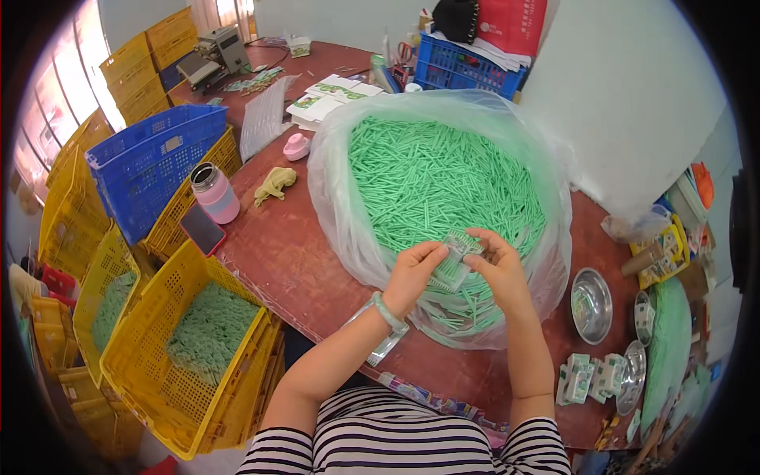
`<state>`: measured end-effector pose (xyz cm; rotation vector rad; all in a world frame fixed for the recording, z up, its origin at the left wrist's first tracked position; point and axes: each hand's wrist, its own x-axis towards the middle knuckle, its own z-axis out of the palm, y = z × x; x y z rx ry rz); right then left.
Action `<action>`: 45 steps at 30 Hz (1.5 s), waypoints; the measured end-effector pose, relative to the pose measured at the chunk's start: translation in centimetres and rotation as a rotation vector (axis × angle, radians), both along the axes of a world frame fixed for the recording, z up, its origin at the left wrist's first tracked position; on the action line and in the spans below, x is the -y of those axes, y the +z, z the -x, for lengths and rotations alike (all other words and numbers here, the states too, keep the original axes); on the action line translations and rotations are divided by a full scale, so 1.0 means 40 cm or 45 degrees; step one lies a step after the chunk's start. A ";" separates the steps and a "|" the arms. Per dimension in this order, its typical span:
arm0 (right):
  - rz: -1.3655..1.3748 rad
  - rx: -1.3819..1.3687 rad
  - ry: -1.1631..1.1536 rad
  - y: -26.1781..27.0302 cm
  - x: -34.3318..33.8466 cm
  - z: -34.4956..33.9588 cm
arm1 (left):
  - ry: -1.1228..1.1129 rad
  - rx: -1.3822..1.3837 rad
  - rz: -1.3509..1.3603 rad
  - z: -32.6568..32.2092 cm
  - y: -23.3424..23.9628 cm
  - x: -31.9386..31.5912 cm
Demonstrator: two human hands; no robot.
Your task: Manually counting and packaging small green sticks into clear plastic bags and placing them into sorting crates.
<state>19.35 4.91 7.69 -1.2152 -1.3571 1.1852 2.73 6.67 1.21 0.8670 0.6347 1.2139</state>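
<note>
Between my two hands is a small clear plastic packet (pixel 452 268) with thin green sticks inside. The fingers and thumb of my left hand (pixel 411 274) pinch its left side. My right hand (pixel 500 265) grips the upper right side, thumb on the front. Both hands are above the near rim of a large clear plastic bag (pixel 332 196). A deep heap of short green sticks (pixel 439 184) fills this bag, and some sticks lie in its near fold below the packet. A pale green bangle (pixel 389 313) circles my left wrist.
To the left are a pink bottle (pixel 215 193), a phone (pixel 203 230) and a yellow crate (pixel 160 409) holding green packets (pixel 211 332). Metal bowls (pixel 592 306) and small white-and-green boxes (pixel 577 380) are on the right. A blue basket (pixel 463 65) stands behind the bag.
</note>
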 end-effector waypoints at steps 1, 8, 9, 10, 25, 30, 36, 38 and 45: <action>0.007 0.056 -0.009 -0.001 -0.003 0.004 | -0.031 -0.039 -0.047 0.008 -0.001 -0.005; -0.410 0.661 0.367 0.040 0.012 0.111 | -0.128 -0.589 -0.343 0.168 0.045 0.030; -0.424 0.708 0.398 0.057 0.022 0.118 | -0.071 -0.593 -0.441 0.193 0.063 0.046; -0.442 0.744 0.451 0.062 0.030 0.128 | -0.019 -0.615 -0.508 0.231 0.078 0.067; -0.229 0.804 0.354 -0.054 -0.156 0.064 | -0.223 -2.091 0.665 1.215 -0.308 0.469; -0.130 0.837 0.333 -0.070 -0.183 0.052 | -0.571 -1.999 1.019 1.224 -0.481 0.562; -0.174 0.946 0.245 -0.036 -0.156 -0.018 | -0.695 -2.046 0.847 1.179 -0.541 0.538; -0.193 0.971 0.210 -0.061 -0.152 -0.016 | -0.585 -2.385 0.542 1.215 -0.583 0.571; -0.347 0.976 -0.036 -0.037 -0.073 -0.007 | 0.991 -1.885 -0.291 0.871 -0.133 0.344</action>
